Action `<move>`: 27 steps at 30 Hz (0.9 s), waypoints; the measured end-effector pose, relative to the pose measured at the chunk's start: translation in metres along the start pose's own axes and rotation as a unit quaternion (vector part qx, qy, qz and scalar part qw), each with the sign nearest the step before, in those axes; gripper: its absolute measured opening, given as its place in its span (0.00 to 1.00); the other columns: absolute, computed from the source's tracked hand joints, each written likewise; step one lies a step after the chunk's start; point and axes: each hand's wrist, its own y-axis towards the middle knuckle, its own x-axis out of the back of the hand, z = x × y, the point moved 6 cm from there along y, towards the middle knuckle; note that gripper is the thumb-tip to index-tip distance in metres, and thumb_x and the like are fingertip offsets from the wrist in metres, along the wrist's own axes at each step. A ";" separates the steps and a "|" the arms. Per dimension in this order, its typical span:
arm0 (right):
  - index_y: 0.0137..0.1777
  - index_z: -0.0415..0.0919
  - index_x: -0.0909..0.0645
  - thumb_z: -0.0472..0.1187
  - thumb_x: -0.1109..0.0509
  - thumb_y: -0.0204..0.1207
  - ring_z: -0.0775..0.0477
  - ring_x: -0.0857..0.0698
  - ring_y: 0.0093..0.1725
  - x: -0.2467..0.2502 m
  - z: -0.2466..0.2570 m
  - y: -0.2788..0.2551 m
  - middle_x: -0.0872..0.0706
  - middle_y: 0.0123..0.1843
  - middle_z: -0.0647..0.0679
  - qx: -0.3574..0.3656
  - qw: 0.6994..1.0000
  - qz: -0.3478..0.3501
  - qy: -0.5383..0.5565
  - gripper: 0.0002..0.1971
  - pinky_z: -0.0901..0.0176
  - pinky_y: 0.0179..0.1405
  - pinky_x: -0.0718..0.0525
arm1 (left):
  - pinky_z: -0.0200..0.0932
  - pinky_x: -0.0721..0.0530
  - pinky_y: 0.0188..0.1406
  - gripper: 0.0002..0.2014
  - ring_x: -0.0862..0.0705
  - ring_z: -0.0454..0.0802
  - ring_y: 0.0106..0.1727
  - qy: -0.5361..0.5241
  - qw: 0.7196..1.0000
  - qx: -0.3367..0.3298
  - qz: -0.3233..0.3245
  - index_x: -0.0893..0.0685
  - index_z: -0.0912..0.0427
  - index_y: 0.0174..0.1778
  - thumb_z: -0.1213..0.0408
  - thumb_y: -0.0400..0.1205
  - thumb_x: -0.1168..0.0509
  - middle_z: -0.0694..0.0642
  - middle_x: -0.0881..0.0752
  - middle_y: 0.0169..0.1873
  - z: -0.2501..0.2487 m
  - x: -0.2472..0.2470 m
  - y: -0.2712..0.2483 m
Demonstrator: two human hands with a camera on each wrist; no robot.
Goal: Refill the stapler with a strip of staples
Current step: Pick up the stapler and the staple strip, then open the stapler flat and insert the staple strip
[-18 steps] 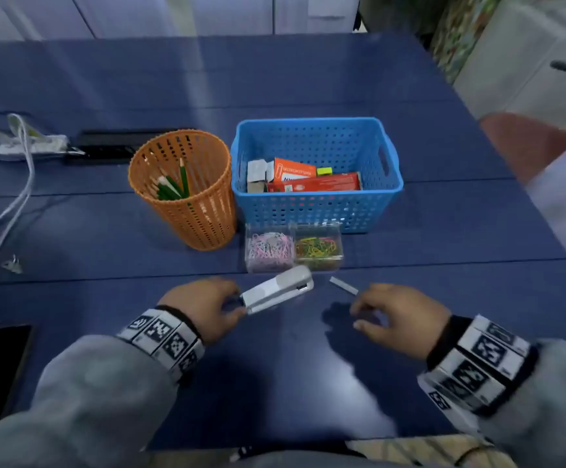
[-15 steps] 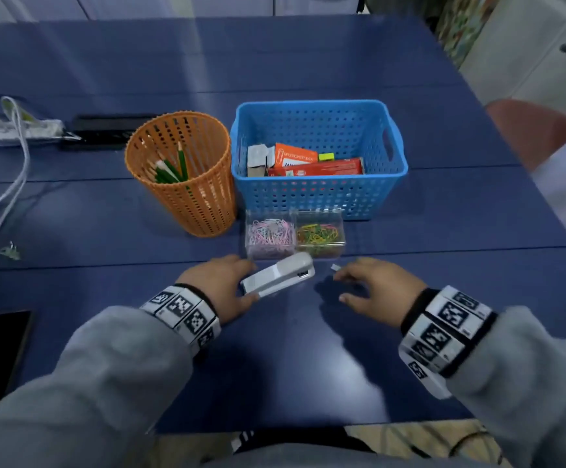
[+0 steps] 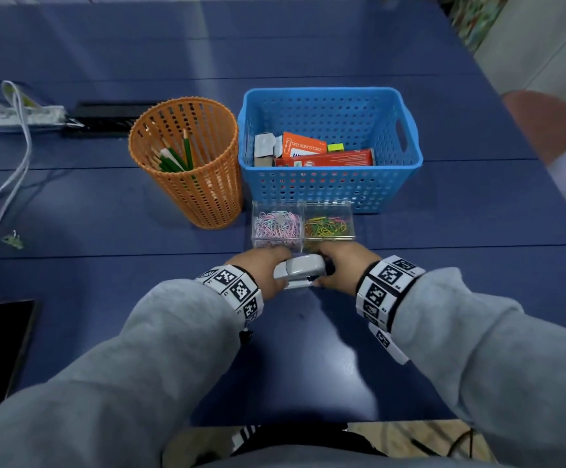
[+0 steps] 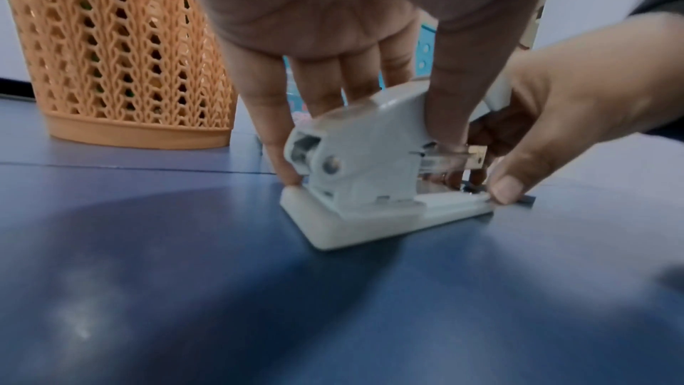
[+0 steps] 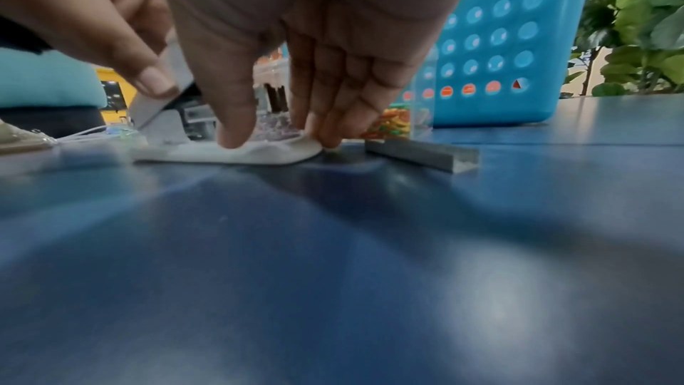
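Grey stapler [image 3: 299, 270] gripped at both ends by both hands.

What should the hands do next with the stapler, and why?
Probably swing the top all the way open. The left hand grips the light grey plastic stapler's top, the right hand pins its base to the blue table, and the grey metal staple strip lies loose beside it, not yet loaded.
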 end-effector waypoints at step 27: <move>0.61 0.38 0.22 0.44 0.27 0.70 0.40 0.22 0.60 -0.014 -0.007 0.006 0.21 0.63 0.40 0.005 0.998 0.045 -0.051 0.20 0.52 0.58 0.22 | 0.36 0.27 0.31 0.14 0.21 0.43 0.35 -0.084 0.989 0.112 -0.043 0.25 0.43 0.28 0.64 0.66 0.27 0.43 0.20 0.33 0.109 0.028 -0.032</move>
